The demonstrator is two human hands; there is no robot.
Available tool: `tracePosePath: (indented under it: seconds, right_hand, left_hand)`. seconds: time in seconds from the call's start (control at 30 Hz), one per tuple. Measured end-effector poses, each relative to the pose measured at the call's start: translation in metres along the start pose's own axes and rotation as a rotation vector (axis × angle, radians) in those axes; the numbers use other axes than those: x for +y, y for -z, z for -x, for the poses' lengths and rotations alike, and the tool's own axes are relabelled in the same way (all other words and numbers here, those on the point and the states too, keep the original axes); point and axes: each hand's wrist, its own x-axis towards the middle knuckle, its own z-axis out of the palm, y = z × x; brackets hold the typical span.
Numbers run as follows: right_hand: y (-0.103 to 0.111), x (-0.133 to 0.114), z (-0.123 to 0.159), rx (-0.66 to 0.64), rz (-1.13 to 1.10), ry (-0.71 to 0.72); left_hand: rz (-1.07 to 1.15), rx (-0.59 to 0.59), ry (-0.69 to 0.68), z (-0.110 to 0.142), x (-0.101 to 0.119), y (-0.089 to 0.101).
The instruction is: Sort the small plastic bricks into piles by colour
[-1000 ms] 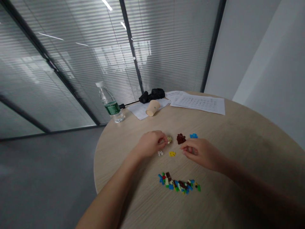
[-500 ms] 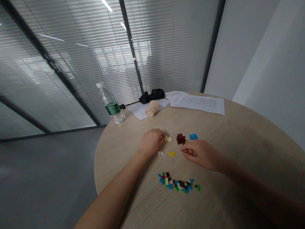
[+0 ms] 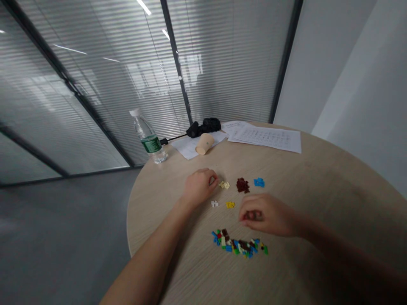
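Note:
My left hand (image 3: 200, 184) rests on the table with curled fingers, thumb and fingertips close together beside a small pile of cream toy bricks (image 3: 224, 185). Whatever it may pinch is hidden. My right hand (image 3: 265, 214) hovers between the sorted piles and a mixed row of toy bricks (image 3: 235, 246), its fingers bent and the tips nearly meeting; nothing can be made out in them. Beyond it lie dark brown bricks (image 3: 242, 185) and blue bricks (image 3: 259, 182). White bricks (image 3: 215, 203) and yellow bricks (image 3: 230, 204) sit between the two hands.
A water bottle (image 3: 151, 144) with a green label stands at the table's far left edge. Near it a paper cup (image 3: 204, 144) lies tipped over on paper. Behind are a black bundle (image 3: 205, 127) and printed sheets (image 3: 270, 138). The round wooden table (image 3: 321, 182) borders a glass partition with blinds.
My right hand has drawn back from the dark brown bricks, towards the mixed row. My left hand has shifted slightly left, still beside the cream bricks.

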Motion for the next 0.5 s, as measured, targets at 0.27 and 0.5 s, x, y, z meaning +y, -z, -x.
tracePosePath:
  seconds: [0.27, 0.5]
  right_hand:
    - [-0.005, -0.017, 0.004, -0.179, -0.129, 0.043]
    - [-0.003, -0.018, 0.003, -0.217, -0.127, -0.007]
  left_hand:
    - [0.04, -0.02, -0.013, 0.002, 0.005, 0.004]
    - [0.04, -0.041, -0.025, 0.002, 0.006, 0.006]
